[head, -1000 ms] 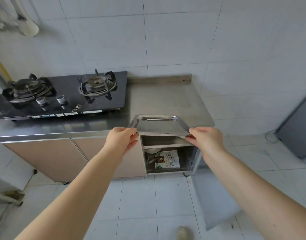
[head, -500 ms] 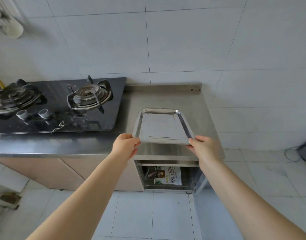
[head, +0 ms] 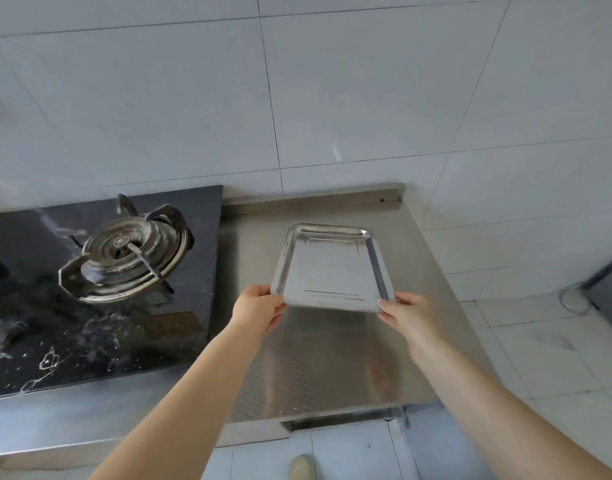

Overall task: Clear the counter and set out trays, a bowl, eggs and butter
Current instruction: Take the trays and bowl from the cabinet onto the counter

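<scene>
Soft even daylight, counter [head: 318, 368] sheen, slight motion blur, wide-angle edge warp.

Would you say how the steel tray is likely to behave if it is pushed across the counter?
The steel tray looks thin and rigid, so probably light and stiff. On the smooth metal counter it would likely slide easily. Its flat base and low rim suggest it will not tip.

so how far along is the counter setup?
Early. Done: the steel counter beside the black gas hob shows no clutter. In hand: one rectangular stainless steel tray, gripped at its near corners by the left hand and right hand, over the counter. Left: other trays, bowl, eggs, butter; none visible.
</scene>
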